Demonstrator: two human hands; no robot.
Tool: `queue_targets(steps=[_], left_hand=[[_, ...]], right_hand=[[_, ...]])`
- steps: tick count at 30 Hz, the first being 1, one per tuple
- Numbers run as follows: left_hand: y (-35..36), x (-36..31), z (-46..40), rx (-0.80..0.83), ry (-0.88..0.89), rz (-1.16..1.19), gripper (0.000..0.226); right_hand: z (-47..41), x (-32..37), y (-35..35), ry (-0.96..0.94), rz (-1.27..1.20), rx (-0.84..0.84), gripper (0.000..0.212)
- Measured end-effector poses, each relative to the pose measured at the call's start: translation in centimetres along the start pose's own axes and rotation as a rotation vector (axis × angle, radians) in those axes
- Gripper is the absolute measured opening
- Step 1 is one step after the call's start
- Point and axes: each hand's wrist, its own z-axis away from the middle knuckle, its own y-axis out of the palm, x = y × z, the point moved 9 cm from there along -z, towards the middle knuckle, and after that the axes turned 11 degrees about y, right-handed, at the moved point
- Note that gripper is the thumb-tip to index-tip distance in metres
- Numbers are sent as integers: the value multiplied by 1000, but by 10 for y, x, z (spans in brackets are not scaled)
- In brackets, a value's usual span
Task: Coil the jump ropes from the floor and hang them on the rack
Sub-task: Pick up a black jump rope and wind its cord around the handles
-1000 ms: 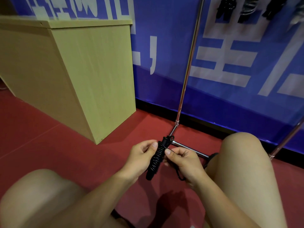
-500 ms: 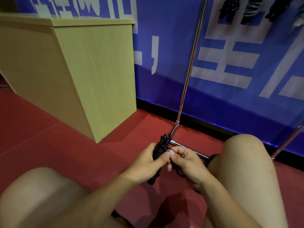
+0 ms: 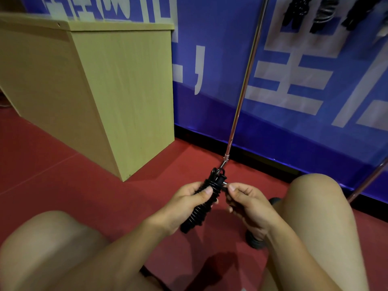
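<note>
A black jump rope (image 3: pixel 201 208), its cord wound tightly round the two handles, slants between my knees above the red floor. My left hand (image 3: pixel 184 202) grips the bundle at its middle, thumb pressed on the upper coils. My right hand (image 3: pixel 245 202) sits just to its right, fingers curled, pinching near the bundle's top; the cord end there is too thin to make out. The metal rack's upright pole (image 3: pixel 243 89) rises right behind the bundle. Several coiled ropes (image 3: pixel 315 11) hang from the rack at the top right.
A pale wooden cabinet (image 3: pixel 117 97) stands on the left against the blue banner wall (image 3: pixel 304 85). The rack's second leg (image 3: pixel 369 181) slants at the right edge. My bare knees frame the hands, and a dark shoe (image 3: pixel 255 240) shows under my right wrist.
The bundle has tipped a little and more of its lower end shows below my left hand. My right hand has pulled slightly away to the right of the top.
</note>
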Motion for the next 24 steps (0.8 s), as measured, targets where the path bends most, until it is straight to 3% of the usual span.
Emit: queue_targets(steps=[7,16,21,24], left_hand=[[-2,-1,0,-33,-14,110,42],[0,1,0,-32,-34,219,59],[-1,5,-2,-58,-26,130,36],[-2,1,-1,-41,-26,91,29]], right_hand=[[1,5,-7,-117,64,-124,18],[1,4,2,-125,-25,-89,29],[-1,5,3,-140,-95,-64,52],[2,5,4,-172,-75,-79,33]])
